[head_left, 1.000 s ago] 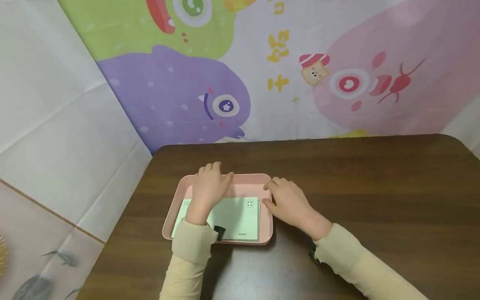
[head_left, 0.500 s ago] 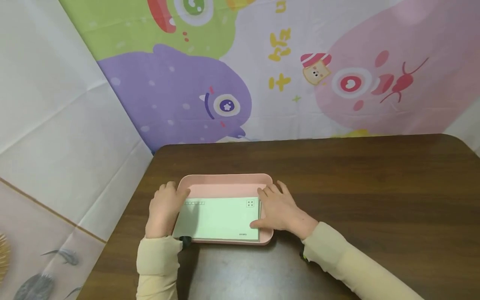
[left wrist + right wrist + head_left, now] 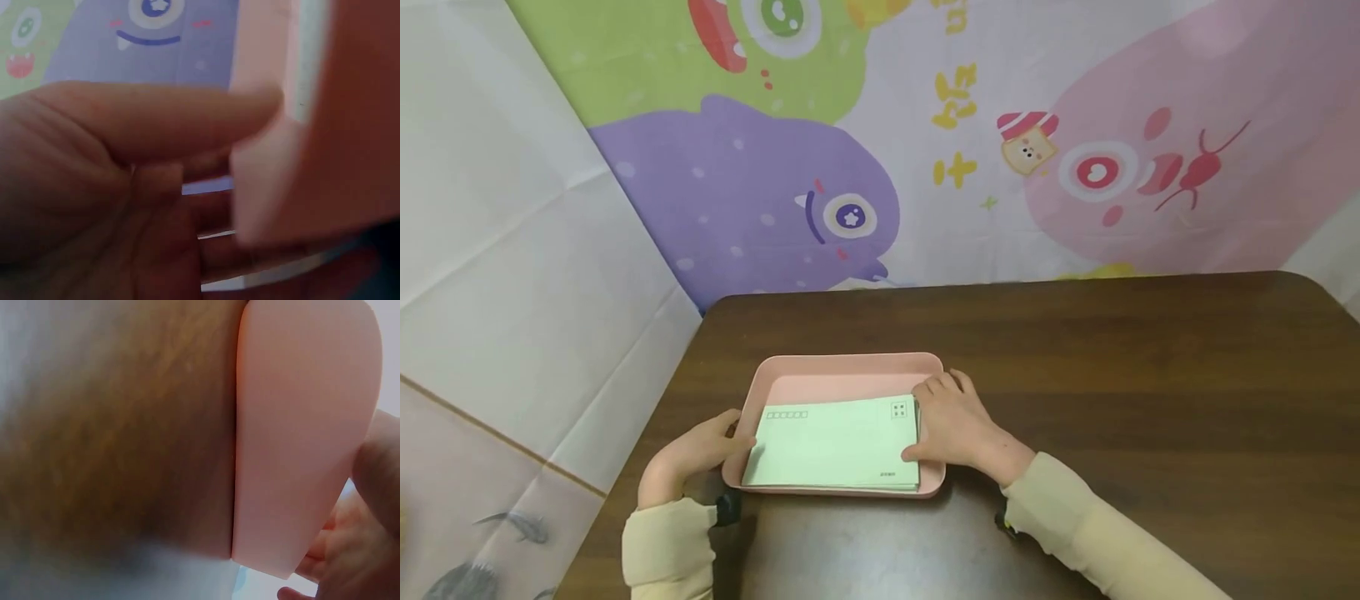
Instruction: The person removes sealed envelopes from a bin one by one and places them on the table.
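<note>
A stack of pale green envelopes point(image 3: 835, 442) lies in a shallow pink tray point(image 3: 842, 367), printed with postcode boxes at top left and a stamp square at top right. My left hand point(image 3: 703, 446) holds the tray's left rim; in the left wrist view the thumb point(image 3: 187, 122) lies over the rim, with the fingers behind and below. Reaching over the right rim, my right hand point(image 3: 955, 421) grips the stack's right end, thumb on the top envelope and fingers at the edge. From the right wrist, the tray's outer wall point(image 3: 300, 437) hides most of that grip.
The tray stands on a dark brown wooden table point(image 3: 1112, 400), left of its middle. Behind the table hangs a cartoon-printed cloth point(image 3: 955, 225), with a white sheet point(image 3: 535, 192) along the left side.
My left hand has come from above the tray out to its left side, down onto the rim. The right hand has moved in from the rim onto the envelopes, whose top edge now slants slightly.
</note>
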Demonstrator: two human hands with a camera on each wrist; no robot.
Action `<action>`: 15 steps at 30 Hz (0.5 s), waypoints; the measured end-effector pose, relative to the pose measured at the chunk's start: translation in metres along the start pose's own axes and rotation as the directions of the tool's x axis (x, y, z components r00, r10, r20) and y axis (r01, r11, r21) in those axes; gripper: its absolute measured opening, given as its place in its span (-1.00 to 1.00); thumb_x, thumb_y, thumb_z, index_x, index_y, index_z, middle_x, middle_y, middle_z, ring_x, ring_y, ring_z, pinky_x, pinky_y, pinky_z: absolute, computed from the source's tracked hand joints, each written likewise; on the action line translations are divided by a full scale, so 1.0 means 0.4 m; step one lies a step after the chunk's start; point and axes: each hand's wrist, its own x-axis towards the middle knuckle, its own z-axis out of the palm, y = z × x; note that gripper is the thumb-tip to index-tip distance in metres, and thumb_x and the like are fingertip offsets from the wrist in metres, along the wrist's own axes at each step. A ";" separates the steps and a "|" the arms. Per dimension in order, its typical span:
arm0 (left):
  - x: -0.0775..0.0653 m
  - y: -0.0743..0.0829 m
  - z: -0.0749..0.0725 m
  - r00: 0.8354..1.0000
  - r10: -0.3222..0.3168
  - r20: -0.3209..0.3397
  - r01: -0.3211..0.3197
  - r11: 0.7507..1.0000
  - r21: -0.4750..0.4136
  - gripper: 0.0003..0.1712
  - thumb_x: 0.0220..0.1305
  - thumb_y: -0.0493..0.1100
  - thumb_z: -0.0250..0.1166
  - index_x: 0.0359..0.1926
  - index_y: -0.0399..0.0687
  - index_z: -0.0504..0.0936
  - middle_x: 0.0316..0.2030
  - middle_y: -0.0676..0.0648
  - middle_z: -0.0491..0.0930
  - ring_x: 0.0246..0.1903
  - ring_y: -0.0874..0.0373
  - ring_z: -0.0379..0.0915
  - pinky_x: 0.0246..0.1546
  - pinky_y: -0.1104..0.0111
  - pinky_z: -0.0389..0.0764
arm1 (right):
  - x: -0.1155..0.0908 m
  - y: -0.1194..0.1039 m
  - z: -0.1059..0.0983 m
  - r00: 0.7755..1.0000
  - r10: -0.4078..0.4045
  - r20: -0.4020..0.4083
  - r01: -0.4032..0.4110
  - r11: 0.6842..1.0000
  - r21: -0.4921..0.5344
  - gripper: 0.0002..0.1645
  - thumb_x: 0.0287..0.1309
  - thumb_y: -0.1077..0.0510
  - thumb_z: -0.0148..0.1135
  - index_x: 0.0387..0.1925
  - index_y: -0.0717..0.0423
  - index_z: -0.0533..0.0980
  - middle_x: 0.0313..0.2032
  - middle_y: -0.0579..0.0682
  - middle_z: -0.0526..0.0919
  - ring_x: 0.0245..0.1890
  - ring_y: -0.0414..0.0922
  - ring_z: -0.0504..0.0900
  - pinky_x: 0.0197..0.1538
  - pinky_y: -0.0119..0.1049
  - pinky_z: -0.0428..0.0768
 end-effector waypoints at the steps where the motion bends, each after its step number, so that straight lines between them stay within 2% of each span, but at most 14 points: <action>1: 0.002 -0.005 0.002 1.000 0.007 0.007 -0.007 0.999 -0.036 -0.58 0.14 -0.20 0.12 0.01 -0.30 0.33 -0.11 -0.20 0.47 -0.09 -0.02 0.34 -0.09 0.16 0.37 | -0.001 0.000 0.000 1.000 0.000 -0.020 0.000 1.000 0.014 -0.04 -0.31 -0.38 0.33 0.03 0.17 0.37 0.00 0.05 0.44 0.13 0.02 0.30 0.27 0.02 0.04; 4: 0.009 -0.022 0.008 0.999 0.026 0.028 -0.022 0.991 -0.131 -0.50 0.00 -0.33 0.10 0.03 -0.29 0.27 -0.12 -0.19 0.42 -0.09 0.00 0.29 -0.10 0.24 0.33 | -0.004 -0.002 -0.002 0.998 0.006 -0.066 -0.002 0.998 0.068 -0.08 -0.32 -0.27 0.40 0.02 0.19 0.34 -0.02 0.04 0.44 0.06 0.01 0.34 0.24 -0.02 0.10; 5: 0.012 -0.028 0.011 0.999 0.026 0.036 -0.019 0.987 -0.162 -0.49 0.00 -0.34 0.09 0.05 -0.29 0.24 -0.09 -0.20 0.40 -0.07 -0.01 0.26 -0.08 0.23 0.32 | -0.005 -0.003 -0.002 0.997 0.011 -0.078 -0.004 0.996 0.092 -0.10 -0.33 -0.23 0.42 0.01 0.19 0.34 -0.04 0.03 0.44 0.03 0.01 0.35 0.23 -0.03 0.11; 8: 0.016 -0.041 0.018 0.999 0.004 0.049 0.006 0.979 -0.204 -0.62 0.21 -0.21 0.07 0.00 -0.25 0.23 -0.08 -0.18 0.36 -0.02 -0.01 0.22 -0.07 0.25 0.29 | -0.007 -0.003 -0.002 0.994 0.037 -0.106 -0.017 0.983 0.182 -0.18 -0.34 -0.11 0.46 -0.05 0.15 0.31 -0.13 -0.02 0.43 -0.09 -0.03 0.39 0.20 -0.05 0.13; 11: 0.013 -0.050 0.025 0.997 -0.023 0.070 0.038 0.975 -0.217 -0.58 0.31 0.00 0.03 -0.01 -0.20 0.20 -0.06 -0.17 0.33 0.00 0.00 0.21 -0.06 0.24 0.29 | -0.009 -0.001 -0.002 0.991 0.068 -0.118 -0.032 0.957 0.288 -0.21 -0.32 0.01 0.47 -0.04 0.14 0.25 -0.26 -0.08 0.45 -0.19 -0.10 0.43 0.18 -0.04 0.13; 15: 0.010 -0.064 0.033 0.995 0.003 0.100 0.023 0.966 -0.256 -0.56 0.34 -0.02 -0.01 0.07 -0.20 0.15 -0.08 -0.18 0.33 -0.07 0.04 0.30 -0.14 0.28 0.38 | -0.014 0.006 -0.009 0.988 0.091 -0.124 -0.034 0.915 0.403 -0.19 -0.20 0.13 0.41 0.04 0.19 0.13 -0.60 -0.13 0.45 -0.52 -0.18 0.46 0.14 -0.06 0.12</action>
